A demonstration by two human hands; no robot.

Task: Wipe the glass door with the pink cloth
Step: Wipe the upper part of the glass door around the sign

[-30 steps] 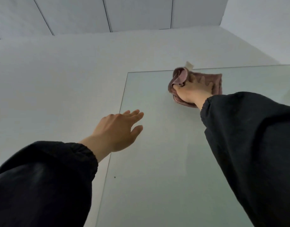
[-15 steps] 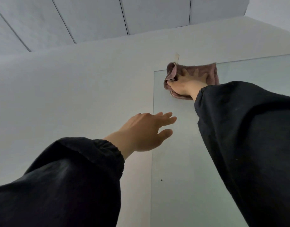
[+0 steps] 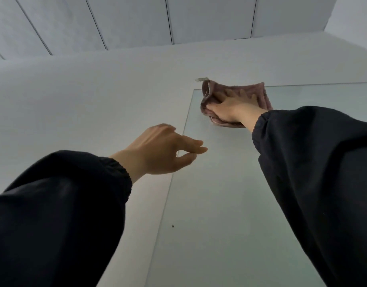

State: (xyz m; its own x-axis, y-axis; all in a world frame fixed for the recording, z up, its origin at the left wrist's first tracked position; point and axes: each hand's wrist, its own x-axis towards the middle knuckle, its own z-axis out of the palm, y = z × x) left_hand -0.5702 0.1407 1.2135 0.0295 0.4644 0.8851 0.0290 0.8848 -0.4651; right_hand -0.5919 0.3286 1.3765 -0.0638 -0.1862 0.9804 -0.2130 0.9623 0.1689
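- Head view, tilted steeply up: the glass door (image 3: 230, 204) fills the lower right, and everything else is placed against it.
- The pink cloth (image 3: 259, 90) sits bunched at the door's top left corner, its upper edge lapping just over the door's top edge. A small pale label (image 3: 201, 79) sticks out past that corner.
- The right hand (image 3: 230, 109) lies flat on the cloth and presses it to the glass, fingers (image 3: 243, 96) straight and spread apart. The thumb seems tucked under a fold on the cloth's left side, though blur leaves that unsure.
- The left hand (image 3: 164, 152) hovers by the door's left edge, below the cloth, holding nothing. Its fingers are loosely together and slightly bent, with the thumb close under them. Whether it touches the glass I cannot tell.
- A dark speck (image 3: 172, 226) shows on the glass near the door's left edge, lower down. Pale wall (image 3: 95, 100) lies left of and above the door.
- Handling, as I judge it: the cloth is soft, light and limp, so it will crumple and slide under a palm. A broad flat hand over its middle, with a fold caught by the thumb, should keep it from dropping.
- The glass looks stiff, smooth, slippery and breakable. Steady, even pressure suits it better than a hard shove near the corner or bare edge.
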